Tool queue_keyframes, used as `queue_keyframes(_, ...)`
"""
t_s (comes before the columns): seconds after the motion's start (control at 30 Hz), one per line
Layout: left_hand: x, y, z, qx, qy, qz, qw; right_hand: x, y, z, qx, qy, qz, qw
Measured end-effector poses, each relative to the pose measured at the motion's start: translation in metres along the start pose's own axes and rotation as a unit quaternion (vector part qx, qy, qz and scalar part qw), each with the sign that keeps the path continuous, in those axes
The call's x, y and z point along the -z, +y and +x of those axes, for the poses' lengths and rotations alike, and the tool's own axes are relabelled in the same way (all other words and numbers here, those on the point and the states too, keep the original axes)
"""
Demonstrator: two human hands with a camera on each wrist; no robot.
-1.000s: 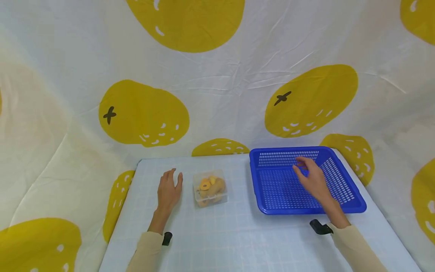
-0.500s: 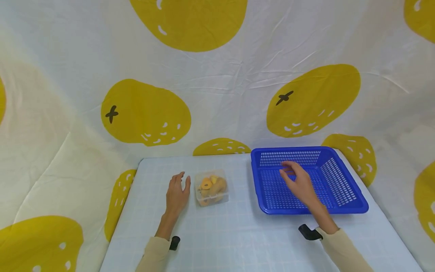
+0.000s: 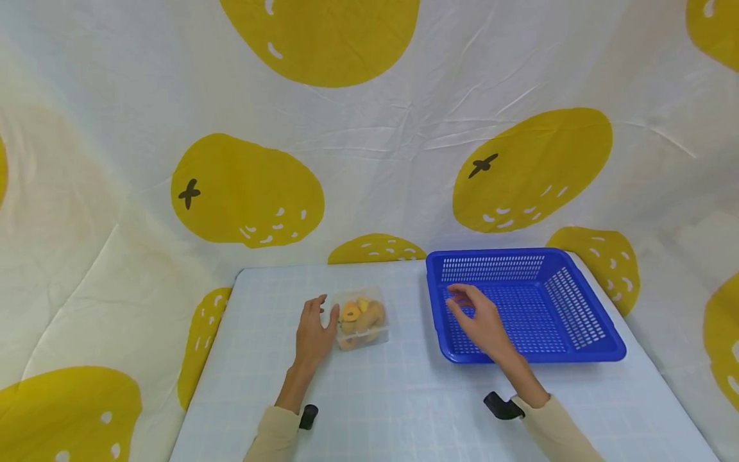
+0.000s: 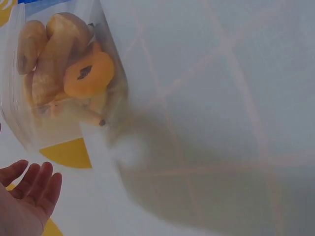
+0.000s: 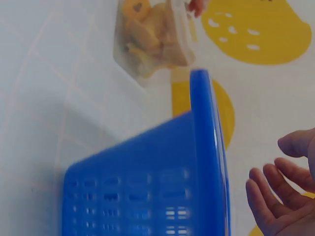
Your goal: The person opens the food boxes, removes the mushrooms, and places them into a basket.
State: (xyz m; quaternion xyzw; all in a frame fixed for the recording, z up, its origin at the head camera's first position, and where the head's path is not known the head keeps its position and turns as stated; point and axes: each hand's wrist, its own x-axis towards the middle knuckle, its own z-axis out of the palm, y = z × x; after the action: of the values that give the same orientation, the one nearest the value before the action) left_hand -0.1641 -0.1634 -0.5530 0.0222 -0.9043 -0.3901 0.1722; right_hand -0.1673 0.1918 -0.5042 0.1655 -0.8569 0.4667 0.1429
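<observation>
A clear plastic box (image 3: pixel 378 338) stands left of centre on the table, with several yellow and tan pieces (image 4: pixel 88 76) inside; they look like toy fruit or vegetables, though their kind is hard to tell. Just left of the box, my left hand (image 3: pixel 314 337) hovers with loosely bent fingers and holds nothing. A blue perforated plastic basket (image 3: pixel 571 353) lies to the right. Over its left side my right hand (image 3: pixel 479 324) is held in the air, thumb and fingers apart, nothing between them. In the right wrist view the basket's rim (image 5: pixel 209 147) rises between that hand and the box.
The table (image 3: pixel 381 410) has a pale checked cover. Behind it hangs a white cloth (image 3: pixel 381 179) printed with big yellow fruit. A strip of tabletop separates the box from the basket. Black wrist mounts (image 3: pixel 502 406) stick out below the hands.
My left hand has moved right, closer to the clear box. The right hand has moved left across the basket, from its middle to its left side. Box and basket have stayed put.
</observation>
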Motion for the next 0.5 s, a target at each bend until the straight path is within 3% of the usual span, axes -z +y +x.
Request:
queue_keyframes(0.13,-0.005,0.002,-0.001,0.0,0.002,-0.011,0.9999,-0.013,-0.006,-0.002,-0.009,-0.011,0.018,1.0)
queue_keyframes(0.5,-0.013,0.003,-0.004,0.017,0.005,-0.078,0.9968,-0.044,-0.021,-0.004,0.017,-0.031,0.06,0.998)
